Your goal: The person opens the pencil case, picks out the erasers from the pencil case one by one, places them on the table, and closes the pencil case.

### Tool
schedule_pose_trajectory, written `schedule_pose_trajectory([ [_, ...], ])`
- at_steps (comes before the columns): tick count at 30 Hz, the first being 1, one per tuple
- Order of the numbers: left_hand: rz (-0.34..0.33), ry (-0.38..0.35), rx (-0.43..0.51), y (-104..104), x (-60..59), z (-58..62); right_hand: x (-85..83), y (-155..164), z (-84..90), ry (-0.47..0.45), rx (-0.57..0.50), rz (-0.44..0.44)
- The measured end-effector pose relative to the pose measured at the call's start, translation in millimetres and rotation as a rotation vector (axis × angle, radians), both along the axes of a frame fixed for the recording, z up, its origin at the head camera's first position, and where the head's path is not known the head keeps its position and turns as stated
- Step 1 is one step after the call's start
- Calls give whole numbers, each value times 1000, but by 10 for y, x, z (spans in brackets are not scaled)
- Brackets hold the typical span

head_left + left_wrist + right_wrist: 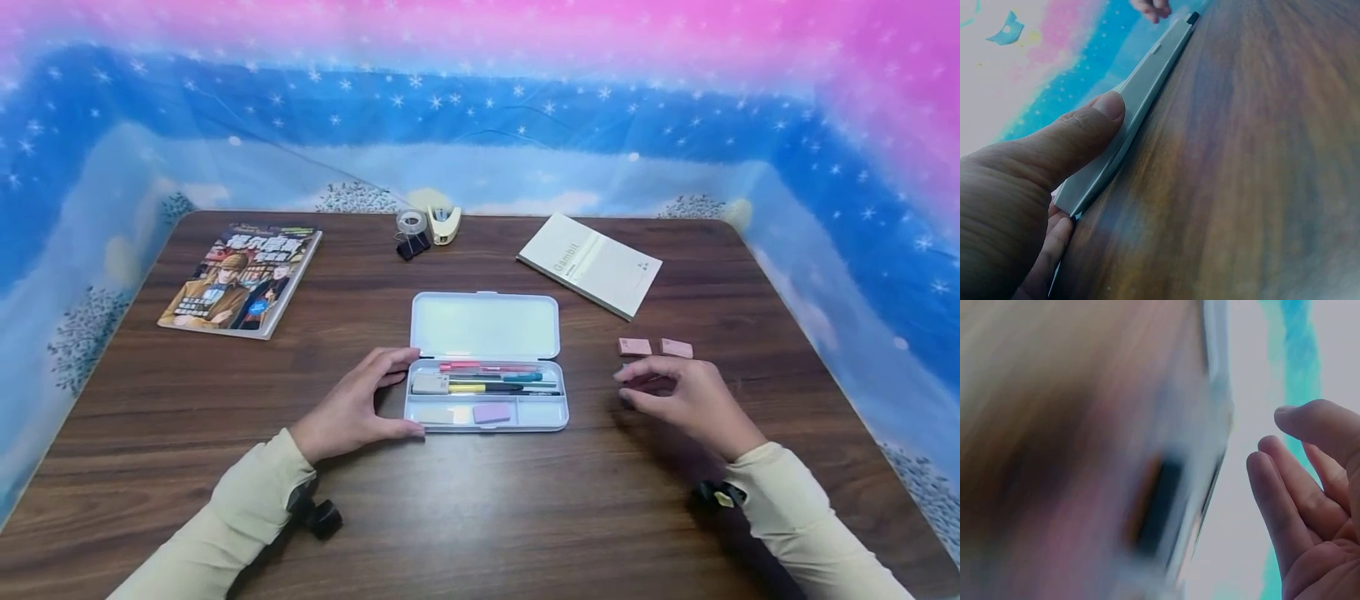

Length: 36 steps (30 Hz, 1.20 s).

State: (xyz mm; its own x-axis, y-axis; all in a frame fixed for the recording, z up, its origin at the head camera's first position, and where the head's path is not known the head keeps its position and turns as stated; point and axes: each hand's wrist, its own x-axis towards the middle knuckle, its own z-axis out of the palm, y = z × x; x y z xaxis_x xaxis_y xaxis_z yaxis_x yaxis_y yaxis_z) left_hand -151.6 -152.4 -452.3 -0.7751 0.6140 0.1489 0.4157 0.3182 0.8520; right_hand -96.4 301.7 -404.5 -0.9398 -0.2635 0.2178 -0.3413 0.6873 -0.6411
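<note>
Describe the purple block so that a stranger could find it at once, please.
On the table, the left hand holds an open white case. In the case's near row, just left of the short divider, lies the purple block; a pale block lies on its left.

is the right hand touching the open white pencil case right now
Apart: the head view shows a strip of bare brown table between the fingertips of the right hand and the near side of the pencil case.
</note>
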Motion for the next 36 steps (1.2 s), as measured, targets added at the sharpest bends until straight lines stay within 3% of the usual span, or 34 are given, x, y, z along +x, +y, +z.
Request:
schedule_pose_trajectory([
  [7,-3,-13,-18,39,-23,14,-148,-806,114,-75,-64,174],
  [16,-16,-29,-13,45,-44,43,-413,-1588,68,-154,16,279],
  [23,-24,-33,-3,25,-45,26,-550,-1868,11,-142,44,313],
  [36,-10,-42,14,-35,-7,19,-607,-2055,-34,-131,111,314],
])
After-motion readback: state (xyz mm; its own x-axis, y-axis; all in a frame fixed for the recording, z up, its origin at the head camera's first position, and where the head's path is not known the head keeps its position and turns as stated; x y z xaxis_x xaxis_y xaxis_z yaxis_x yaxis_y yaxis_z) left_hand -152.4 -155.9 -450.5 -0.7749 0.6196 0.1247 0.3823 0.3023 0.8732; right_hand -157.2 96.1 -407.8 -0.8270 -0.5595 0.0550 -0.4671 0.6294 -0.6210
